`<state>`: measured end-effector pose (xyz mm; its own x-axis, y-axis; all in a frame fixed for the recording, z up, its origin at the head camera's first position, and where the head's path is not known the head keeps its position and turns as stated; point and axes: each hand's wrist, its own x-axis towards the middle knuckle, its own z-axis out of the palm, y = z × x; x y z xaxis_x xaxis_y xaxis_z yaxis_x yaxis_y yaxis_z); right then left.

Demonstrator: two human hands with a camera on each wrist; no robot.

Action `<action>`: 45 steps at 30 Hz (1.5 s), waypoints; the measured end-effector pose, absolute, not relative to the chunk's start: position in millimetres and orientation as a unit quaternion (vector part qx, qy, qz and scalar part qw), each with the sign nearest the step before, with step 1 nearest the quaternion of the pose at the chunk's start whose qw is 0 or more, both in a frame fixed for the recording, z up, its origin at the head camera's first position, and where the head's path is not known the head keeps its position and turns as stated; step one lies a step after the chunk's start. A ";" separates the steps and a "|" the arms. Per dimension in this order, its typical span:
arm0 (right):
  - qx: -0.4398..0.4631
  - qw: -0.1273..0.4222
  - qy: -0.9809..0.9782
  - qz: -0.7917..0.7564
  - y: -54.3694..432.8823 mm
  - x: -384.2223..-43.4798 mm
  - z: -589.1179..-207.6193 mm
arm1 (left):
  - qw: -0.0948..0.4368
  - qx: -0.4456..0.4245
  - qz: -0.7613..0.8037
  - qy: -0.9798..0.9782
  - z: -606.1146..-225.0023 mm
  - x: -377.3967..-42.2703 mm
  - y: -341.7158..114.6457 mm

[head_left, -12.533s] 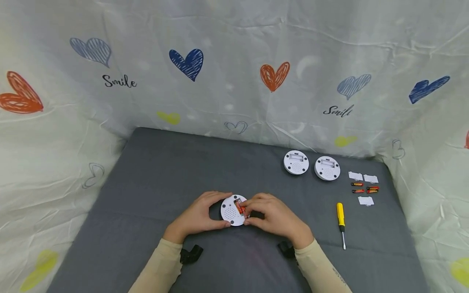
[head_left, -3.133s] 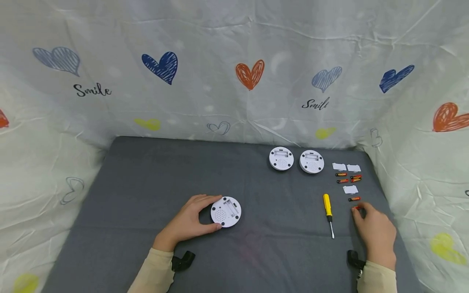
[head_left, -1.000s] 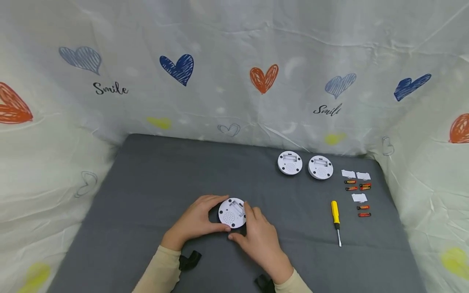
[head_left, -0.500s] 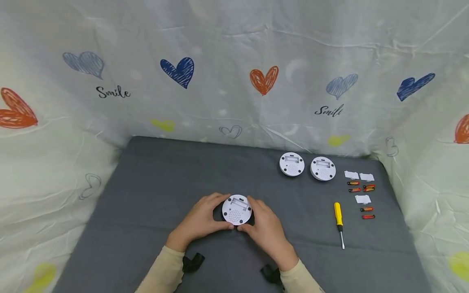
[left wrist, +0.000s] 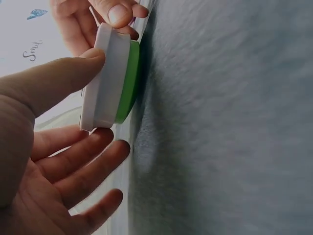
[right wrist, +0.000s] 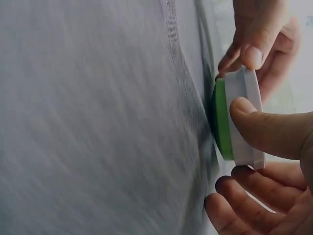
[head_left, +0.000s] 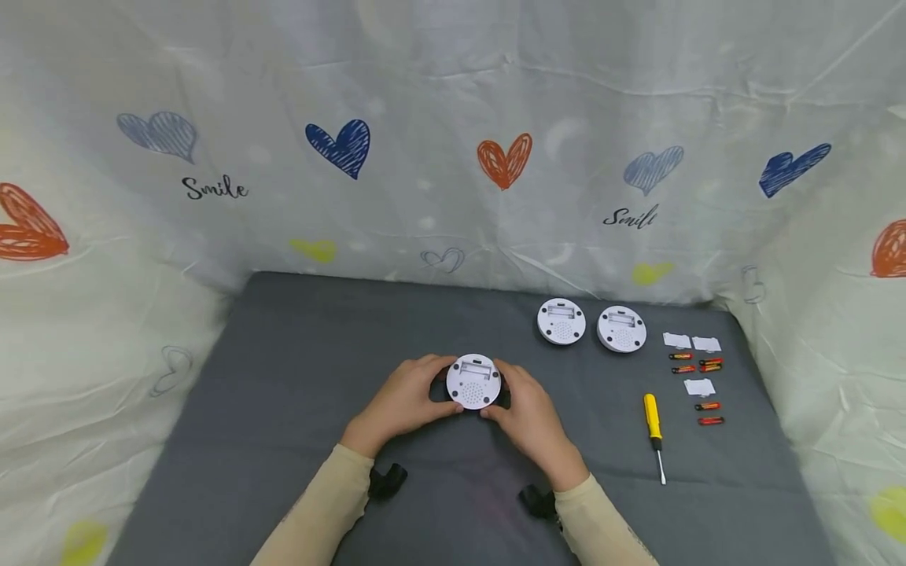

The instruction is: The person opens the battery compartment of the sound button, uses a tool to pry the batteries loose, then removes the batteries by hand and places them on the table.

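Note:
A round white battery-powered device (head_left: 473, 395) is face down near the table's middle, its battery slot bare and a speaker grille of small holes showing. My left hand (head_left: 405, 398) grips its left edge between thumb and fingers. On the opposite edge my right hand (head_left: 532, 419) pinches it the same way. Seen from the left wrist, the device (left wrist: 105, 90) has a white rim and a green underside close to the cloth. In the right wrist view, my right thumb presses the white rim of the device (right wrist: 249, 142), with fingers beneath.
Two similar white devices (head_left: 561, 321) stand at the back right, slots bare. Farther right lie white battery covers (head_left: 699, 387), several orange-black batteries (head_left: 682, 369) and two more batteries (head_left: 708, 406) in front. A yellow-handled screwdriver (head_left: 652, 417) lies nearer. A printed curtain (head_left: 425, 157) borders the table.
Earlier the device held batteries; my right hand has since laid them down at the right and returned. Both hands have turned the device so its slot faces away, and shifted it slightly farther away.

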<state>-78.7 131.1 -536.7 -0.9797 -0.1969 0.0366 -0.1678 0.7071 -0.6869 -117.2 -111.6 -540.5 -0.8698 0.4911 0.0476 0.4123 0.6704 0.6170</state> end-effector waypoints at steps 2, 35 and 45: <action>-0.103 0.020 0.923 -0.370 134.3 -86.7 -538.1 | 0.062 0.246 0.315 0.915 -539.6 -125.1 -107.6; -0.133 0.052 0.927 -0.347 140.5 -179.6 -544.1 | 0.066 0.227 0.287 0.928 -540.2 -216.7 -97.0; -0.121 0.052 0.926 -0.353 140.0 -193.6 -543.2 | 0.070 0.217 0.282 0.932 -541.7 -231.1 -89.5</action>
<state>-193.6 140.0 -543.2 -0.9655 -0.2601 -0.0110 -0.1869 0.7221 -0.6661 -231.1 -89.5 -541.7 -0.8964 0.4432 -0.0087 0.3638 0.7468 0.5568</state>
